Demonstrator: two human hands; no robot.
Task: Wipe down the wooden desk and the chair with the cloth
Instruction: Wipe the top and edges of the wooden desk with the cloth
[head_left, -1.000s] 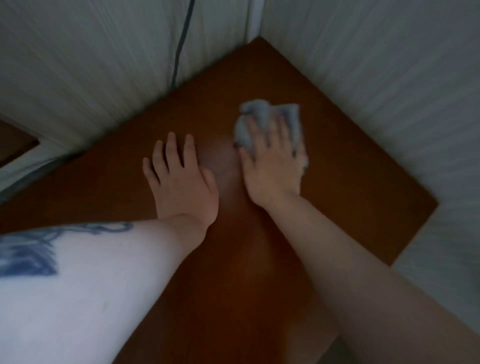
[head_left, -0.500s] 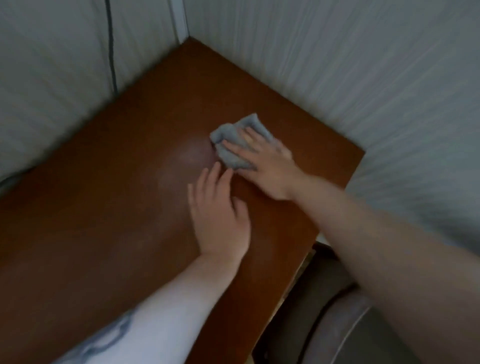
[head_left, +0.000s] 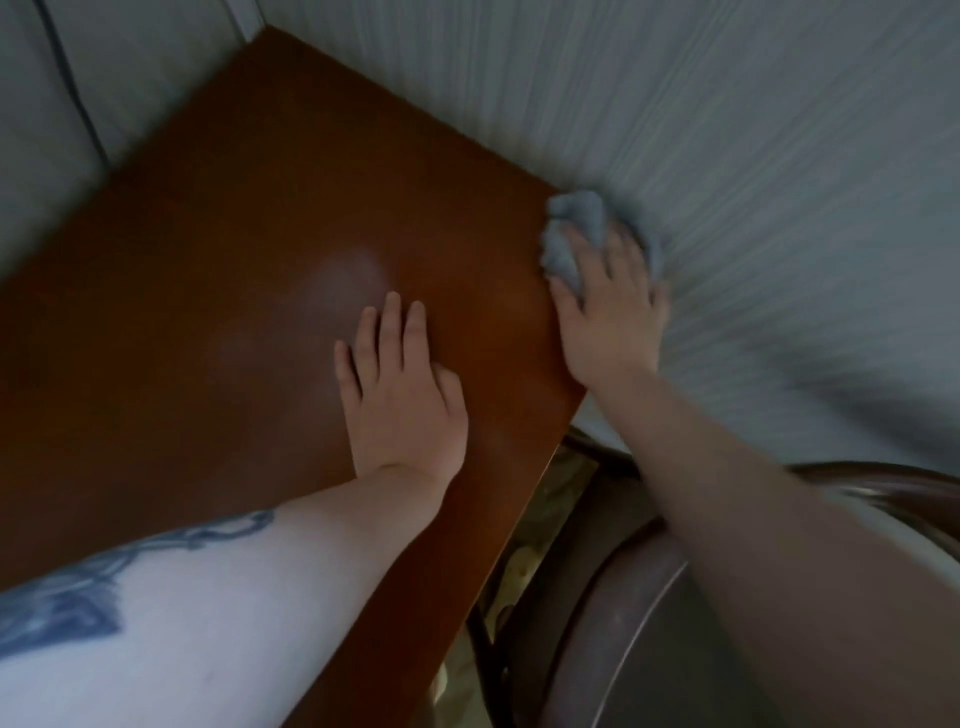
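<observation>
Head view: soft, light cloth pressed at tabletop right corner under right hand, fingers extended; left hand laid flat.

No text, label, brand, number or sign can be read anywhere here. The only marking is a blue tattoo on the left forearm, and it is blurred shapes, not letters.
</observation>
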